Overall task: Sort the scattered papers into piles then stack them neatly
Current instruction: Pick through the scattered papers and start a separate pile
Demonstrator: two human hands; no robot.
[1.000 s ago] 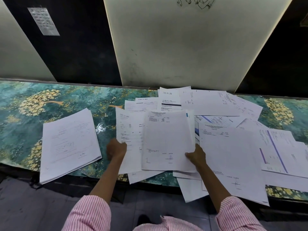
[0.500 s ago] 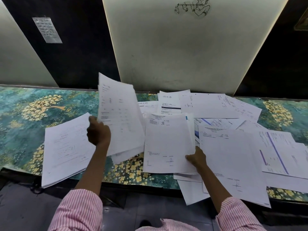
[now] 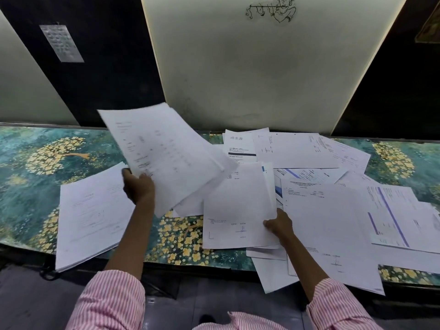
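green floral tabletop (image 3: 35, 186), printed sheaf (image 3: 166, 158) pinched in left grip (image 3: 139, 188), white sheet (image 3: 238, 206) pinched in right grip (image 3: 279, 223)

Teal floral tabletop (image 3: 28, 191); pale wall panel (image 3: 262, 72); black panels (image 3: 114, 67) beside.
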